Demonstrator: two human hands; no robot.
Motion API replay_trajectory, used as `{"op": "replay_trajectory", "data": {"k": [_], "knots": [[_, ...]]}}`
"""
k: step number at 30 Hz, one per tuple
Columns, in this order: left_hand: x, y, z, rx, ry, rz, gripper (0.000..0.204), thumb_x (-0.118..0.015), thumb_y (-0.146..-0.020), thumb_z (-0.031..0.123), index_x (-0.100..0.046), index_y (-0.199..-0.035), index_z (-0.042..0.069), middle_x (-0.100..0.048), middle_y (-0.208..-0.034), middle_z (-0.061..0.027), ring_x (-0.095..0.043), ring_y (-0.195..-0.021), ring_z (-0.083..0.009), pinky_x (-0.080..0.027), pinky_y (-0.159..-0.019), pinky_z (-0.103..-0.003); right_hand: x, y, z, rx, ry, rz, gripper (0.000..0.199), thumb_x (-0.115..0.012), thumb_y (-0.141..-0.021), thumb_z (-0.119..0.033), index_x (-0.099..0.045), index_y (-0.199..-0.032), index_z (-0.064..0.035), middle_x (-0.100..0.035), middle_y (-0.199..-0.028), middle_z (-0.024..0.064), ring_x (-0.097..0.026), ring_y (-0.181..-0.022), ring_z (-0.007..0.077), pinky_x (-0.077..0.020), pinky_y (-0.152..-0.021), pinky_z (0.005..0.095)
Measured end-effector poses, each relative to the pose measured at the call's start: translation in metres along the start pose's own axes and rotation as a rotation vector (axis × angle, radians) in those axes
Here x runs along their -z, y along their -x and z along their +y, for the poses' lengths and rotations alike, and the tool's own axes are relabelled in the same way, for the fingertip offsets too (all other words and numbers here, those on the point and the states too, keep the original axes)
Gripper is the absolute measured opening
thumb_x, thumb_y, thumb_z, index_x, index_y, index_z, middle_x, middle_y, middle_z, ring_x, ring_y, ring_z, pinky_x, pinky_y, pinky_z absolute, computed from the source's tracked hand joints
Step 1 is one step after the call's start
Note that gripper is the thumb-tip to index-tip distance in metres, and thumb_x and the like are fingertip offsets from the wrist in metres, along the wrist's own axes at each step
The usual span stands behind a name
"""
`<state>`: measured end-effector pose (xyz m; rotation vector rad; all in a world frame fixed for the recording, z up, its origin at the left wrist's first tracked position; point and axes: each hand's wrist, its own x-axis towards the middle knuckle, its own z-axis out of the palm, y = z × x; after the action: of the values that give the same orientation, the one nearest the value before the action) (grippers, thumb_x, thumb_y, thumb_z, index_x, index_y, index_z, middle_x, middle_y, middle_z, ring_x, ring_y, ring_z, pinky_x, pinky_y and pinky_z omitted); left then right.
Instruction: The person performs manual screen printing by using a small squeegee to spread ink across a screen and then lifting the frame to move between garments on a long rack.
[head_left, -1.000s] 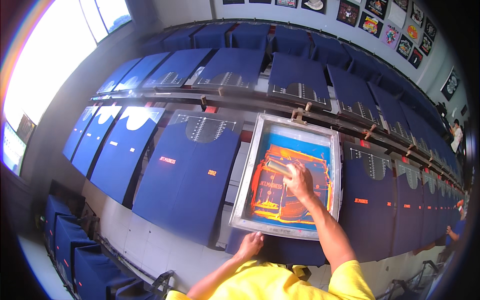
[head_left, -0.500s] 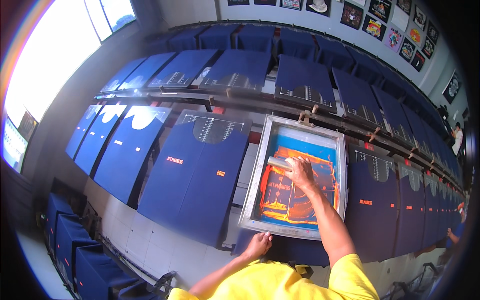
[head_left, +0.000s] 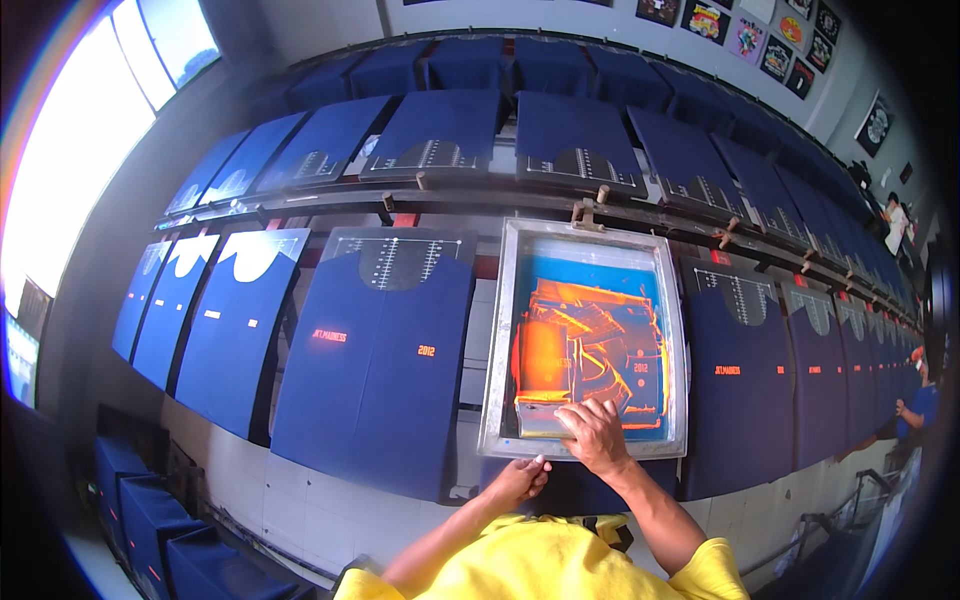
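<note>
A metal-framed printing screen (head_left: 677, 330) lies over a navy garment panel (head_left: 570, 492) in front of me. Orange ink (head_left: 545, 350) is smeared across its blue mesh, thickest on the left side. My right hand (head_left: 594, 436) is closed around the right end of a squeegee (head_left: 540, 420), near the screen's front edge on the left half. The blade's lower edge is hidden. Just below the frame's near edge, my left hand (head_left: 518, 480) is curled, its thumb against or close beside the frame; its palm is hidden.
A navy panel with small orange print (head_left: 375, 400) lies on a board to the left; another printed panel (head_left: 735, 390) is at the right. Further rows stand beyond a dark rail (head_left: 480, 200). A person in blue (head_left: 915, 405) is at far right. Draped panels (head_left: 150, 500) hang lower left.
My right hand has drawn the squeegee toward me, from mid-screen to near the front edge. A smooth orange band now covers the mesh's left side. My left hand stays by the frame.
</note>
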<state>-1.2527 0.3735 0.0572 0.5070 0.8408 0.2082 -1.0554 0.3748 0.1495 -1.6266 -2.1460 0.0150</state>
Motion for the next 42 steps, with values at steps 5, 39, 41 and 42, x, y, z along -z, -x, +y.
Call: {"op": "replay_trajectory", "data": {"k": [5, 39, 41, 42], "knots": [[-0.004, 0.055, 0.039, -0.222, -0.801, 0.246, 0.032, -0.048, -0.107, 0.026, -0.058, -0.124, 0.000, -0.060, -0.081, -0.0067, -0.060, -0.068, -0.0186, -0.050, -0.063, -0.032, -0.013, 0.019, -0.009, -0.073, -0.038, 0.019, 0.059, -0.082, -0.061, -0.005, -0.062, -0.117, -0.0059, -0.065, -0.111, 0.0062, -0.060, -0.100, 0.0274, -0.0456, -0.088, 0.0428], [-0.002, 0.006, -0.010, -0.262, -0.392, 0.103, 0.041, -0.040, -0.111, 0.037, -0.057, -0.089, 0.007, -0.055, -0.067, -0.0016, -0.049, -0.061, -0.0103, -0.042, -0.060, -0.028, -0.009, -0.087, 0.113, -0.412, 0.021, 0.119, 0.025, -0.080, -0.068, -0.013, -0.066, -0.086, -0.0016, -0.064, -0.087, 0.0148, -0.063, -0.086, 0.0367, -0.0518, -0.079, 0.0481], [-0.003, 0.005, -0.011, -0.275, -0.385, 0.110, 0.043, -0.040, -0.111, 0.038, -0.056, -0.088, 0.006, -0.056, -0.065, -0.0031, -0.049, -0.059, -0.0115, -0.042, -0.060, -0.029, -0.014, -0.083, 0.106, -0.337, 0.064, 0.115, 0.028, -0.083, -0.066, -0.014, -0.066, -0.086, -0.0028, -0.064, -0.088, 0.0133, -0.062, -0.088, 0.0353, -0.0513, -0.079, 0.0473], [-0.003, 0.005, -0.011, -0.280, -0.383, 0.110, 0.044, -0.039, -0.111, 0.039, -0.055, -0.087, 0.006, -0.057, -0.064, -0.0038, -0.050, -0.058, -0.0121, -0.042, -0.061, -0.029, -0.016, -0.078, 0.101, -0.302, 0.087, 0.115, 0.030, -0.084, -0.065, -0.015, -0.066, -0.086, -0.0035, -0.064, -0.088, 0.0125, -0.062, -0.089, 0.0346, -0.0511, -0.080, 0.0469]]}}
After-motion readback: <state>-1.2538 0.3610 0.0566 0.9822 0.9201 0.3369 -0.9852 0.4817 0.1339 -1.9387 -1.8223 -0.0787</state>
